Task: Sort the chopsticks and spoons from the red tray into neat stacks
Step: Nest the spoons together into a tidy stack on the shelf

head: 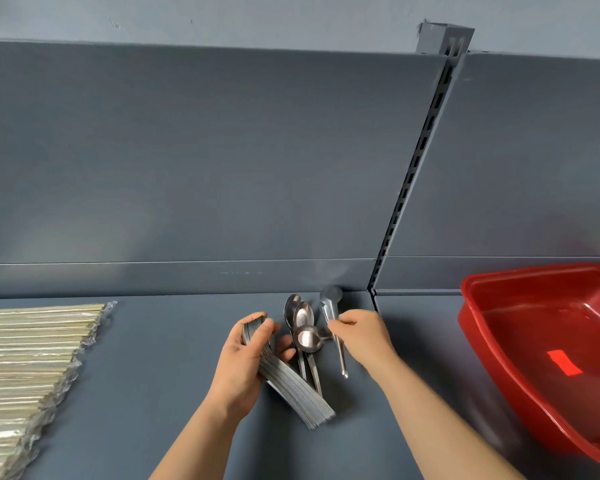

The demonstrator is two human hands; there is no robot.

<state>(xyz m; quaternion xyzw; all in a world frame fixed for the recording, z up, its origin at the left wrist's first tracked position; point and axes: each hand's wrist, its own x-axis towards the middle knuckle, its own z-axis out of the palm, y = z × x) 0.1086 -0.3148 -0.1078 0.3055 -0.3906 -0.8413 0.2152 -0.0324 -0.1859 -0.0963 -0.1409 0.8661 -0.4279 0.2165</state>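
My left hand [246, 362] grips a thick nested stack of metal spoons [291, 389]; the handles fan down to the right onto the grey shelf. My right hand [362, 336] pinches the handle of a single spoon [330, 299], whose bowl points toward the back wall. Three loose spoons [303, 327] lie between my hands, bowls up. Wrapped chopsticks [32, 358] lie in a neat stack at the left. The red tray [492, 341] stands at the right, and no utensils show inside it.
The grey shelf surface [160, 375] runs under everything, with a grey back panel [222, 168] behind. A slotted upright [413, 174] divides the back panel just behind the spoons. A red sticker [565, 362] marks the tray floor.
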